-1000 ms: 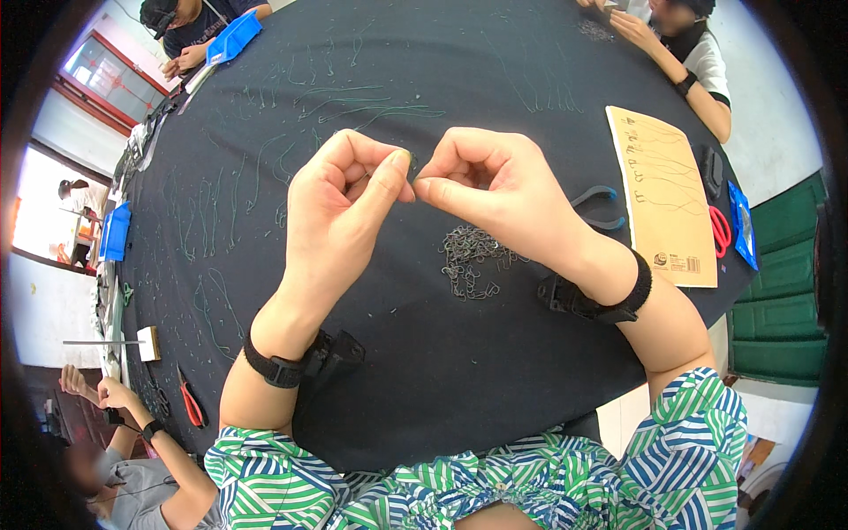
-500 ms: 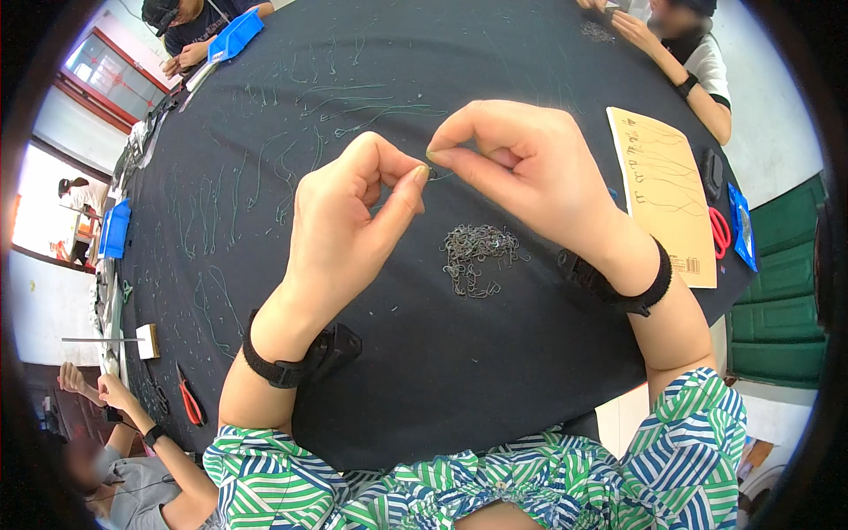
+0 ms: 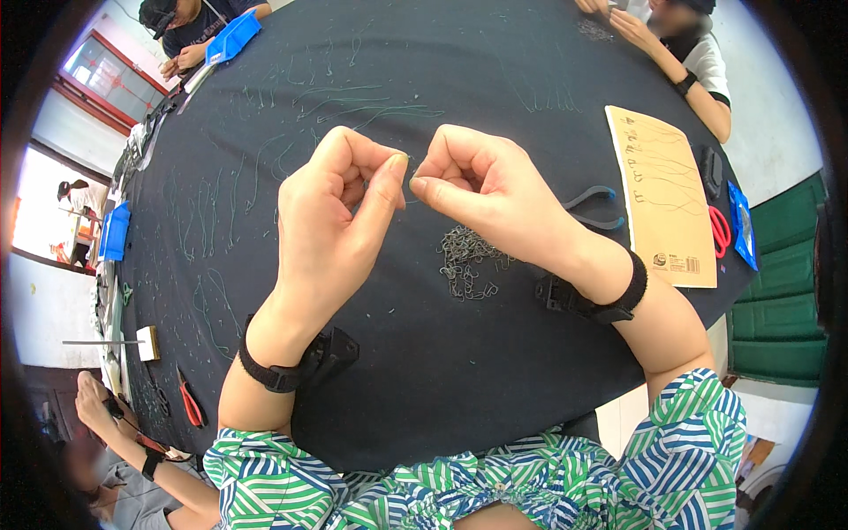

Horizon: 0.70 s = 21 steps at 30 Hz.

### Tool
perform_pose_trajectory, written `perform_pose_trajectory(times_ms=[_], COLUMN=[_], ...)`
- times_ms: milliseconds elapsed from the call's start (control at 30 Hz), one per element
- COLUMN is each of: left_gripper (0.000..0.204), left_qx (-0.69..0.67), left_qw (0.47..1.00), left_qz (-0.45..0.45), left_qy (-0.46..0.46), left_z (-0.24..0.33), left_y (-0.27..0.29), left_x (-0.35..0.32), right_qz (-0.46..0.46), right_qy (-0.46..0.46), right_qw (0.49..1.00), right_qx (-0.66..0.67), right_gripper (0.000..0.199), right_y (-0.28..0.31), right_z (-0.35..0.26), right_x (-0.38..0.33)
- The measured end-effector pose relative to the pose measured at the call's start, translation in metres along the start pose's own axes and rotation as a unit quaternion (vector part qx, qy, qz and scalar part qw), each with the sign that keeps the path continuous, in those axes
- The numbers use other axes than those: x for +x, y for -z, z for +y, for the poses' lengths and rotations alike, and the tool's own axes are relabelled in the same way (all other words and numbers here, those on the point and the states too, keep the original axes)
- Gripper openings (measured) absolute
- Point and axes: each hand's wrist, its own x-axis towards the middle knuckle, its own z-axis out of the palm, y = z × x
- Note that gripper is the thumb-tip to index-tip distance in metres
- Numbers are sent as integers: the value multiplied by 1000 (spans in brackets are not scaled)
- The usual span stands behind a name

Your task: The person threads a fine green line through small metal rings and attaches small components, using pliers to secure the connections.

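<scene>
My left hand (image 3: 334, 221) and my right hand (image 3: 481, 187) are raised over a round table covered in black cloth (image 3: 371, 371), fingertips nearly meeting. Between the pinched thumbs and forefingers I hold a very small, thin piece, too small to make out, perhaps a bit of wire or thread. Just below my right hand lies a small heap of grey metal wire clips (image 3: 465, 256). Both wrists wear black straps.
Thin green threads (image 3: 221, 203) are scattered over the cloth. A tan cardboard sheet (image 3: 658, 203), red scissors (image 3: 720, 230), and dark pliers (image 3: 592, 208) lie right. Red-handled pliers (image 3: 188, 402) sit at the lower left. Other people's hands work at the far edge and lower left.
Both hands have shifted slightly and the fingertips have come closer together again, still pinching the small piece above the clip heap.
</scene>
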Motion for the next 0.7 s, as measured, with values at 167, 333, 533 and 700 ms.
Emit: perform_pose_trajectory(times_ms=[167, 333, 533, 700], left_gripper=[6, 6, 6, 5], left_qx=[10, 34, 79, 46], left_qw=[1000, 999, 996, 998], left_qz=[21, 27, -9, -35], left_qy=[-7, -18, -27, -11], left_z=[-1, -5, -3, -3], left_y=[0, -2, 0, 1], left_x=[1, 1, 2, 2], right_qz=[31, 70, 98, 69], right_qy=[62, 232, 319, 197], right_qw=[994, 936, 886, 947], right_qx=[-86, -255, -322, -242], right_gripper=[12, 7, 8, 9], right_y=[1, 5, 14, 19], right_z=[-7, -10, -12, -17], right_x=[-3, 0, 5, 4])
